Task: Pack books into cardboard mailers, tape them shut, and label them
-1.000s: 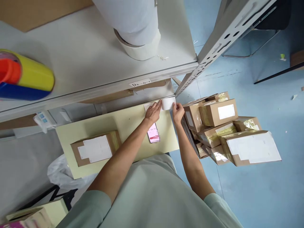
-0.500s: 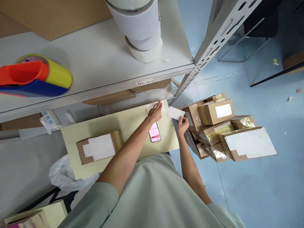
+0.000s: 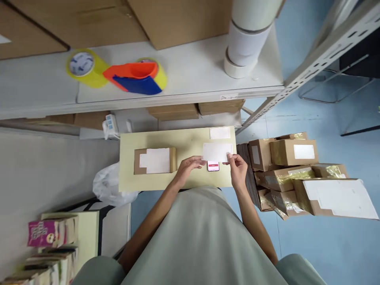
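A blank white paper slip (image 3: 216, 152) is pinched at its right end by my right hand (image 3: 238, 168), thumb on top. My left hand (image 3: 190, 167) has its fingers stretched out at the slip's lower left corner; I cannot tell whether they touch it. Below the slip shows the lower part of a phone (image 3: 213, 166) with a pink screen, lying on the pale yellow tabletop (image 3: 190, 180). A second white slip (image 3: 219, 132) lies flat near the table's far right corner. To the left on the table is a cardboard box (image 3: 140, 162) bearing a white label (image 3: 158, 160).
Taped cardboard boxes (image 3: 292, 152) are piled right of the table. A grey shelf (image 3: 192, 67) ahead carries a tape dispenser (image 3: 136, 79), a yellow tape roll (image 3: 87, 67) and stacked white rolls (image 3: 247, 43). A plastic bag (image 3: 111, 184) hangs left; books (image 3: 47, 233) stand lower left.
My left hand has drawn back from the slip on the table toward the held slip. My right hand has brought its slip left, over the phone. The view has shifted and turned.
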### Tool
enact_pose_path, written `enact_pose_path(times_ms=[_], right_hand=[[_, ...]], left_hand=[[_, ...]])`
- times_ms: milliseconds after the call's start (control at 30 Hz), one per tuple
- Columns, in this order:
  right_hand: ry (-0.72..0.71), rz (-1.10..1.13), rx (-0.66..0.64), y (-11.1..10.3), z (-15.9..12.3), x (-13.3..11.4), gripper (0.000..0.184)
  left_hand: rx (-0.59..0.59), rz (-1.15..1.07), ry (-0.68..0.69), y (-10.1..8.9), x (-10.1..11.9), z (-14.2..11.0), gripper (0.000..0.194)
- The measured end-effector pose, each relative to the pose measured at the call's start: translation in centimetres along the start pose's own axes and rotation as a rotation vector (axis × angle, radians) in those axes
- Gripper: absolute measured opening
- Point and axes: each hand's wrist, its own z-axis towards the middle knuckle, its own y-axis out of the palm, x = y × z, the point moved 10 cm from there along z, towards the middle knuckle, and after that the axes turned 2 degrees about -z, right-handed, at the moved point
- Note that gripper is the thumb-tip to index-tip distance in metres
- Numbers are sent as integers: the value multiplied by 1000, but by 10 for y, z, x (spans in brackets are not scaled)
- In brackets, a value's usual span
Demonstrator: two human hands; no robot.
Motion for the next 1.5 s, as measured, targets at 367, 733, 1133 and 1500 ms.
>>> enact_pose_path(times_ms=[367, 733, 1133, 1500], right_hand=[[-19, -45, -297, 92, -63, -57, 48], [-59, -140, -344, 187, -129, -72, 50], [29, -204, -411, 278, -191, -39, 48], [-27, -321, -563, 365, -217, 24, 60]], left_hand=[[123, 83, 177, -87, 67, -112, 21], [107, 41, 252, -188, 62, -167, 25], [-39, -73, 410, -275, 64, -214, 20], [59, -87, 237, -305, -2, -168, 26]])
